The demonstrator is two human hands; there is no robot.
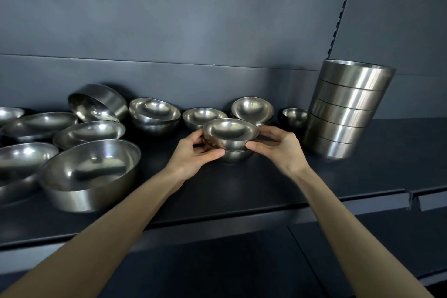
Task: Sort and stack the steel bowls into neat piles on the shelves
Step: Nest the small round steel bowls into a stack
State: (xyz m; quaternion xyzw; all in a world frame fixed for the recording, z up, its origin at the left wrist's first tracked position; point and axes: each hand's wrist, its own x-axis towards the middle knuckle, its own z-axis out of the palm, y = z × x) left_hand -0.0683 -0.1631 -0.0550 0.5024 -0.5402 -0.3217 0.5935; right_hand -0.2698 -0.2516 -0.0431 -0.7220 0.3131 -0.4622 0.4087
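While both hands hold a small steel bowl point(231, 132) over a matching bowl point(238, 155) standing on the shelf point(266, 184), the left hand point(193, 156) and right hand point(278, 150) each keep a light pinching grip, thumb and fingers curled round opposite sides. Whether the two bowls already touch is unclear. Nesting it well likely means lowering it level and centred, then letting go on both sides together. Loose bowls point(89, 172) of mixed sizes lie to the left; a tall pile point(346, 109) stands near the right. A dark matte back panel point(193, 31) rises behind the dim shelf.
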